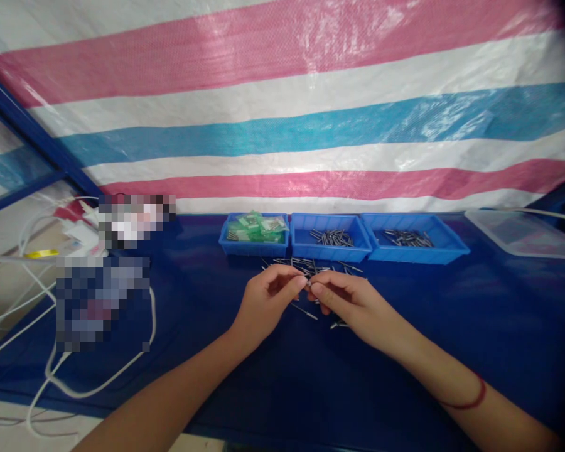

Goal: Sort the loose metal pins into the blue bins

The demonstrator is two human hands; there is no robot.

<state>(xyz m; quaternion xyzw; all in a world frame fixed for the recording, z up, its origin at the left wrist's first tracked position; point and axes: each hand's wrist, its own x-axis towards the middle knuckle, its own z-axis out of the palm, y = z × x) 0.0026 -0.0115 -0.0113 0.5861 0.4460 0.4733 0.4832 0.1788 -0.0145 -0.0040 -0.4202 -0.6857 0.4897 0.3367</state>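
Observation:
My left hand (268, 301) and my right hand (346, 298) meet fingertip to fingertip above the dark blue table (207, 351). Both are pinched on a small metal pin (309, 284) held between them. Several loose metal pins (311, 267) lie scattered on the table just beyond and under my fingers. One pin (305, 311) lies alone below my left thumb. A red string circles my right wrist.
Three blue trays stand in a row behind the pins: the left tray (254, 242) holds green packets, the middle tray (330, 245) and right tray (417, 245) hold metal pins. A clear plastic lid (522, 235) lies at right. White cables (98, 383) loop at left.

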